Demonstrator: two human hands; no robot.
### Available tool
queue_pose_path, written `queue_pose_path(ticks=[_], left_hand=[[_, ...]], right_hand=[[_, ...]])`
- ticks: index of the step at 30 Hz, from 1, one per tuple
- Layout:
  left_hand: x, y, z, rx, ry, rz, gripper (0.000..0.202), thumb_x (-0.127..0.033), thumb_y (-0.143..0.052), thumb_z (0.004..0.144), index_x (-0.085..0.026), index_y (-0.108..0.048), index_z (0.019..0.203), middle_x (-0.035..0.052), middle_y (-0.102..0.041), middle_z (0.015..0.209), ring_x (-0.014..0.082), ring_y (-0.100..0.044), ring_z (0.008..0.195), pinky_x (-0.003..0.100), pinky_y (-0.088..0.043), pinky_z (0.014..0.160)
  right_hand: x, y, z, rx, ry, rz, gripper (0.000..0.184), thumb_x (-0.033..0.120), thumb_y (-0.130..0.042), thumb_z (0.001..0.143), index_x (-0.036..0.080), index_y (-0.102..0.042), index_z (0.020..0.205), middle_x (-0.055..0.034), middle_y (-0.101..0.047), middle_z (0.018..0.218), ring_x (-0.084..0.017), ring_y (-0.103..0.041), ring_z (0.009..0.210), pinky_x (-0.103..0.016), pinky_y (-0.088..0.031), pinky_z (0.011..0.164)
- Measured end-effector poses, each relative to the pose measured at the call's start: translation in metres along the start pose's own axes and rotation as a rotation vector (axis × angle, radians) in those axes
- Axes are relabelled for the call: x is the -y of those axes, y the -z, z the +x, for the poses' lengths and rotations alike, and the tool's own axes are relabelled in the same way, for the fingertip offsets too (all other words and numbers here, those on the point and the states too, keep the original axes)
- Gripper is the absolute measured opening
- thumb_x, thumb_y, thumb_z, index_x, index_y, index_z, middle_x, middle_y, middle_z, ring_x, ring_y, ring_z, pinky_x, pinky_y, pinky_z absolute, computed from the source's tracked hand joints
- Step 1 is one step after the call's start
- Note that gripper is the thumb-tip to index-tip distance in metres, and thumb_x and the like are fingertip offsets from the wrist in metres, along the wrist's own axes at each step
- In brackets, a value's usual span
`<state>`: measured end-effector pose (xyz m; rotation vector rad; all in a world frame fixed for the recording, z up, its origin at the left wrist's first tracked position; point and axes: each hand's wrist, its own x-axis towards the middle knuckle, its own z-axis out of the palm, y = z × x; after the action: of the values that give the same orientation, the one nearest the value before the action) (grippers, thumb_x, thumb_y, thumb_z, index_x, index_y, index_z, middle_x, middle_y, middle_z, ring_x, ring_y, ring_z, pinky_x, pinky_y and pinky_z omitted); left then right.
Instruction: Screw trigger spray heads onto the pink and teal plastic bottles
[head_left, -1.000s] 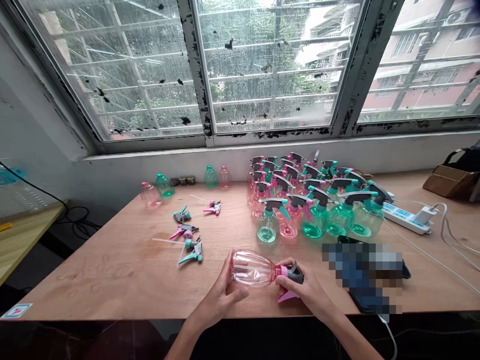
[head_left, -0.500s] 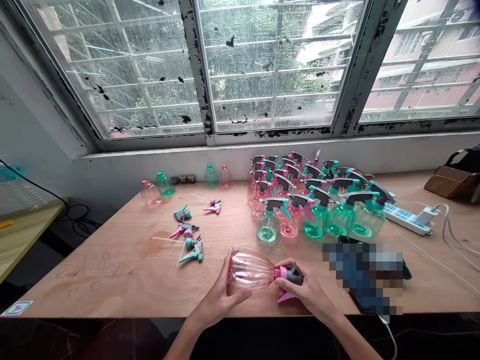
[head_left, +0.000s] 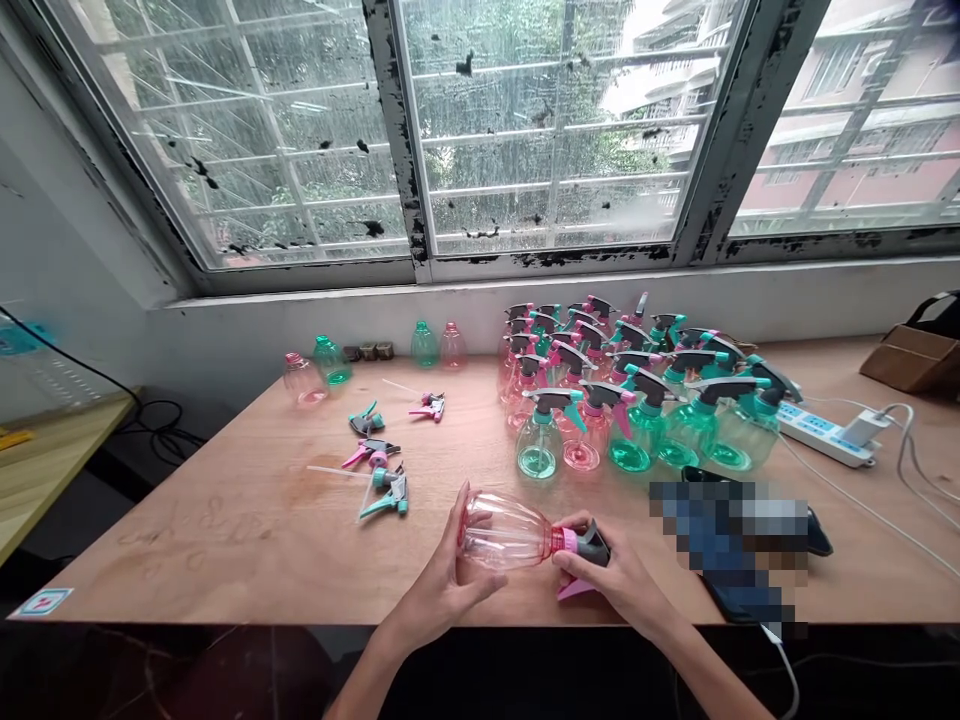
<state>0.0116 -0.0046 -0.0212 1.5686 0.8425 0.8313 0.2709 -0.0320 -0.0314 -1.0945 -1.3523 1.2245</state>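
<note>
In the head view, the pink bottle [head_left: 502, 540] lies on its side between the two hands, over the near middle of the counter [head_left: 240, 550]; whether it touches the wood cannot be told. The left hand [head_left: 444, 592] cups its base in a fairly wide grip, the thumb standing off below and some fingers seen dimly through the clear wall. The right hand [head_left: 621, 578] has its grip closed around the black-and-pink spray head [head_left: 592, 545] at the neck; fingers and thumb hide part of it, and only the tip of a pink piece shows beneath. How tightly the head sits on the neck cannot be made out. Both forearms are cut off at the near edge.

To the left lie four loose spray heads [head_left: 394, 492], pink or turquoise with dark parts. Four headless bottles [head_left: 424, 345] stand farther back, near some small dark blocks [head_left: 367, 352]. Far right of the middle, spray bottles [head_left: 538, 448] crowd together, the front ones covering those behind. On the right, a pixelated patch masks most of a dark object [head_left: 821, 535]. A brown bag [head_left: 911, 358] is cut by the right edge.
</note>
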Motion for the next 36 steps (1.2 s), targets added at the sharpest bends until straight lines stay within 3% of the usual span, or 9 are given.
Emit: queue_pose_path(ticks=[7,12,16,22,26,29,33,36], left_hand=[[0.0072,0.0014,0.0005,-0.001,0.013,-0.040,0.102,-0.033,-0.073,0.087,-0.035,0.000,0.158,0.0075,-0.016,0.168,0.0312,-0.022,0.152,0.051,-0.015,0.125],[0.0040,0.0015,-0.0001,-0.013,0.003,0.026,0.096,-0.032,-0.069,0.090,-0.039,0.000,0.157,0.0038,-0.013,0.169,0.0297,-0.019,0.153,0.049,-0.013,0.125],[0.0008,0.0004,-0.0001,-0.003,0.031,-0.029,0.103,-0.034,-0.073,0.087,-0.038,0.003,0.157,0.0042,-0.010,0.169,0.0303,-0.016,0.153,0.050,-0.010,0.125],[0.0036,0.0015,0.0015,0.035,0.057,-0.123,0.102,-0.035,-0.073,0.087,-0.034,0.000,0.158,0.0081,-0.015,0.168,0.0340,-0.029,0.149,0.052,-0.026,0.121],[0.0017,0.0023,0.0008,0.033,0.018,-0.061,0.101,-0.030,-0.072,0.088,-0.036,0.000,0.158,0.0076,-0.017,0.167,0.0325,-0.031,0.148,0.050,-0.023,0.123],[-0.0012,0.0019,-0.0003,0.025,0.030,-0.020,0.101,-0.031,-0.072,0.088,-0.038,0.001,0.157,0.0059,-0.019,0.167,0.0318,-0.026,0.150,0.050,-0.019,0.124],[0.0008,0.0018,-0.0005,0.008,0.057,-0.021,0.109,-0.033,-0.077,0.083,-0.035,0.003,0.158,0.0062,-0.009,0.169,0.0327,-0.013,0.153,0.050,-0.011,0.125],[0.0045,0.0027,-0.0002,0.014,0.044,-0.036,0.108,-0.033,-0.077,0.083,-0.033,0.002,0.158,0.0075,-0.006,0.170,0.0321,-0.012,0.154,0.050,-0.011,0.125]], right_hand=[[-0.0029,-0.0006,0.0011,-0.006,-0.007,0.031,0.027,0.040,-0.076,0.083,0.019,-0.066,0.096,0.0015,-0.066,0.073,-0.019,-0.064,0.063,-0.034,-0.051,0.063],[-0.0044,-0.0015,0.0021,-0.008,-0.022,0.069,0.028,0.040,-0.076,0.083,0.019,-0.064,0.095,0.0012,-0.067,0.070,-0.019,-0.065,0.062,-0.034,-0.051,0.063],[-0.0036,-0.0018,0.0020,-0.004,-0.029,0.091,0.030,0.042,-0.077,0.081,0.019,-0.064,0.096,0.0015,-0.066,0.070,-0.019,-0.065,0.062,-0.034,-0.052,0.062],[-0.0002,-0.0021,0.0014,-0.022,-0.030,0.082,0.031,0.044,-0.078,0.079,0.019,-0.066,0.093,0.0013,-0.066,0.072,-0.019,-0.065,0.062,-0.034,-0.054,0.062],[0.0008,-0.0017,0.0012,-0.027,-0.045,0.092,0.032,0.045,-0.078,0.079,0.019,-0.065,0.092,0.0007,-0.068,0.071,-0.019,-0.066,0.061,-0.034,-0.054,0.060],[0.0001,-0.0018,0.0014,-0.021,-0.033,0.098,0.031,0.044,-0.078,0.080,0.019,-0.065,0.092,0.0011,-0.067,0.070,-0.019,-0.065,0.062,-0.033,-0.054,0.061],[-0.0013,-0.0025,0.0021,-0.008,-0.018,0.100,0.031,0.044,-0.078,0.080,0.019,-0.065,0.093,0.0020,-0.065,0.071,-0.019,-0.065,0.062,-0.033,-0.053,0.061],[-0.0022,-0.0029,0.0024,-0.013,-0.029,0.103,0.032,0.044,-0.078,0.079,0.019,-0.065,0.093,0.0020,-0.066,0.070,-0.018,-0.065,0.061,-0.033,-0.053,0.061]])
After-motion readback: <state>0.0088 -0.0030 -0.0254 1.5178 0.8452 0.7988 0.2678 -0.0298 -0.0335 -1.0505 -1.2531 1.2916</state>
